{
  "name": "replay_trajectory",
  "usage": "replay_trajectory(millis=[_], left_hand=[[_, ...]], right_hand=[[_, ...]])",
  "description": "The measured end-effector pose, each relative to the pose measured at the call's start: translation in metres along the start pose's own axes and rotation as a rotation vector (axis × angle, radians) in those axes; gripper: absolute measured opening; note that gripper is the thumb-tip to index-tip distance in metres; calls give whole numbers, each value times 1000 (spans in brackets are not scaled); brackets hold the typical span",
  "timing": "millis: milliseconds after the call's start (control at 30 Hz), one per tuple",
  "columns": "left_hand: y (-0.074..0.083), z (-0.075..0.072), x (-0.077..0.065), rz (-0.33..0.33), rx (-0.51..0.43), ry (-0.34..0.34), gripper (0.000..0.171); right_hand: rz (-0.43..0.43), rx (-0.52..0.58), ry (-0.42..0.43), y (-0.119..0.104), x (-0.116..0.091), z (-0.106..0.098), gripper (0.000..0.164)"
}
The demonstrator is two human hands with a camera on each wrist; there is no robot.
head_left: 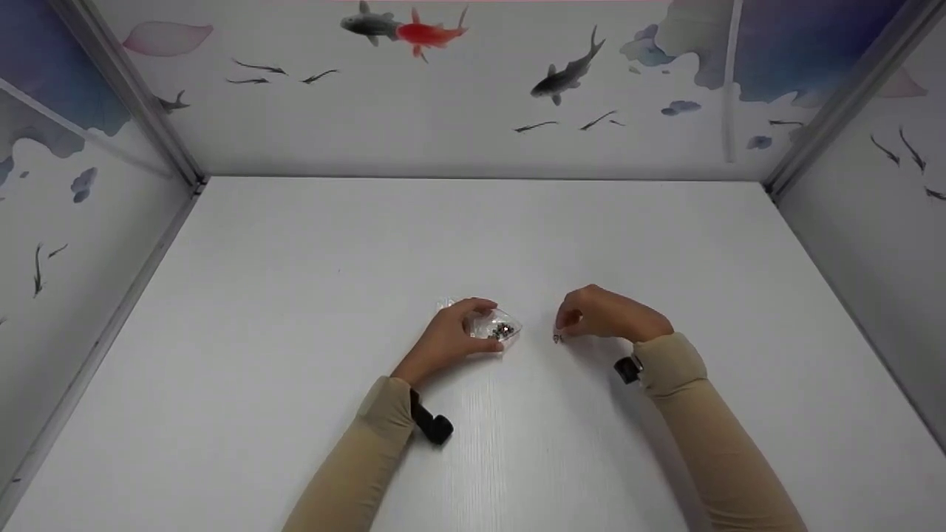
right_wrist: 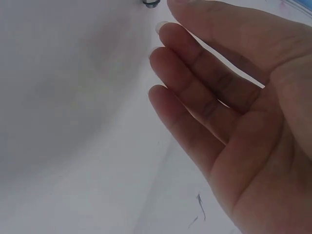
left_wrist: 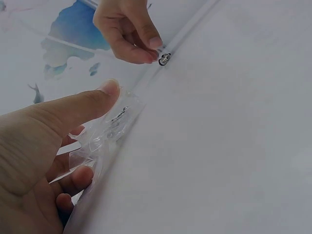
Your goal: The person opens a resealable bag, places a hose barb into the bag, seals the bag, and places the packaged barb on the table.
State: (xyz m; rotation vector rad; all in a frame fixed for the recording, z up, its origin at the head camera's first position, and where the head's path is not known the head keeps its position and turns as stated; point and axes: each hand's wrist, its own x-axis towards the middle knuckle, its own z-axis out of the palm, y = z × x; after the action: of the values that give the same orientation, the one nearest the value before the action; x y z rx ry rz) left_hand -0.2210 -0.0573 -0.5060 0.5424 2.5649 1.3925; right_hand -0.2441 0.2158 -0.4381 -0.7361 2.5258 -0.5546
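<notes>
My left hand [head_left: 446, 334] holds a small clear plastic bag [left_wrist: 127, 100] between thumb and fingers, just above the white table. Several tiny dark and silvery metal pieces [head_left: 504, 331] lie inside the bag, towards its right end. To the right, my right hand [head_left: 607, 312] pinches a small shiny metal piece [left_wrist: 165, 59] at its fingertips, a short way from the bag. The exact kind of that piece is too small to tell. In the right wrist view, only part of the metal piece [right_wrist: 151, 3] shows at the top edge, beyond loosely bent fingers.
The white tabletop [head_left: 332, 244] spreads around both hands. A white back panel [head_left: 458, 118] printed with fish stands behind it, with side panels at left and right. Black wrist cameras [head_left: 434, 428] sit at both sleeve cuffs.
</notes>
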Motion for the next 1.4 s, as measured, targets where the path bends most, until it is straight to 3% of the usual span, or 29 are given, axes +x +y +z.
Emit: replay_trajectory(millis=[1100,1400], left_hand=[[1,0,0,-13,-17,-9,64],[0,-1,0,-10,-49,-11,65]], right_hand=[[-28,17,4,7,1,11,14],[-50,-31,23,6,-1,10,9]])
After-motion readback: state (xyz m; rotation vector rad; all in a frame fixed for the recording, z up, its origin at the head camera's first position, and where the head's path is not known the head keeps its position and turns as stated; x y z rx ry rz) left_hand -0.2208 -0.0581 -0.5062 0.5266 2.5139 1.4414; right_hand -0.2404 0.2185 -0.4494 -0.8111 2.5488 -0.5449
